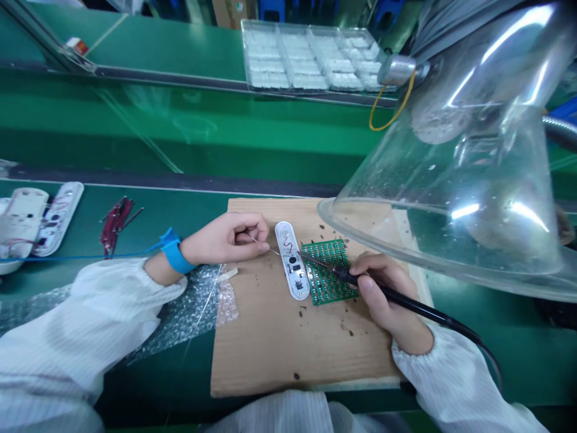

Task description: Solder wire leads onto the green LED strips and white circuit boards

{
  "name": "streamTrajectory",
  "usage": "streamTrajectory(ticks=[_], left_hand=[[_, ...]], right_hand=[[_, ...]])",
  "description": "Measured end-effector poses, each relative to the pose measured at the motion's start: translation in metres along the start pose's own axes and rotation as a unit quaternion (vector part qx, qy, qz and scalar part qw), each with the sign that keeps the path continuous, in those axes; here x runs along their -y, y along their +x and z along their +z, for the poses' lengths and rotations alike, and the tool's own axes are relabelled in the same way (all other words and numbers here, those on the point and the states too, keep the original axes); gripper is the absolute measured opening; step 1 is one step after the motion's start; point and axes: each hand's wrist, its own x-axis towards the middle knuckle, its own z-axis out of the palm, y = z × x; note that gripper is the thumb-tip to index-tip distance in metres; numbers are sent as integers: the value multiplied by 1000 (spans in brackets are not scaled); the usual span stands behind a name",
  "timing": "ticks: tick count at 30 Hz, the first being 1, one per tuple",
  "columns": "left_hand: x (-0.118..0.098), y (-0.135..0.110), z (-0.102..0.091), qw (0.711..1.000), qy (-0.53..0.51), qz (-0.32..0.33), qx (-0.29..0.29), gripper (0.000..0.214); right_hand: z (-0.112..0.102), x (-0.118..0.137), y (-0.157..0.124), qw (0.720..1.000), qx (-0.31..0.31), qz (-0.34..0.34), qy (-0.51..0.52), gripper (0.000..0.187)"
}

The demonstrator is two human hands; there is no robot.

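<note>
My left hand (pixel 232 237), with a blue strap at the wrist, pinches a thin strand of solder wire (pixel 273 249) whose end reaches the white oblong housing. In my right hand (pixel 387 288) is a black-handled soldering iron (pixel 349 275); its tip points left and meets the housing near the solder. The white housing (pixel 298 282) lies on the brown board and carries a small circuit board with dark parts and a red wire. Beside it, partly under the iron, lies a green circuit board panel (pixel 331 291) with rows of small components.
A clear fume hood (pixel 433 198) overhangs the right side. Bundled dark red wires (pixel 118 225) and more white housings (pixel 58 219) lie at left. Bubble wrap (pixel 193 307) sits by the brown board (pixel 256 361). A clear compartment tray (pixel 311 57) rests on the shelf behind.
</note>
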Motion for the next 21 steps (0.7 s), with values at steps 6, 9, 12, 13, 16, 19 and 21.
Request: streamTrajectory(ticks=[6, 9, 12, 13, 16, 19, 21], left_hand=[[-1, 0, -1, 1000, 7, 7, -3, 20], [-1, -1, -2, 1000, 7, 7, -6, 20], [-2, -1, -2, 1000, 2, 6, -5, 19], [-2, -1, -2, 1000, 1, 6, -5, 19], [-2, -1, -2, 1000, 1, 5, -3, 19], [-2, -1, -2, 1000, 4, 12, 0, 18], [-2, -1, -2, 1000, 10, 12, 2, 19]], right_hand=[[-1, -1, 1, 999, 42, -25, 15, 13], [-3, 1, 2, 998, 57, -29, 9, 16], [-4, 2, 1, 997, 69, -21, 1, 16], [-4, 2, 1, 997, 71, -21, -3, 16], [-4, 1, 1, 997, 73, -26, -14, 15], [-3, 0, 3, 996, 82, -36, 0, 14], [-1, 2, 5, 995, 85, -52, 10, 13]])
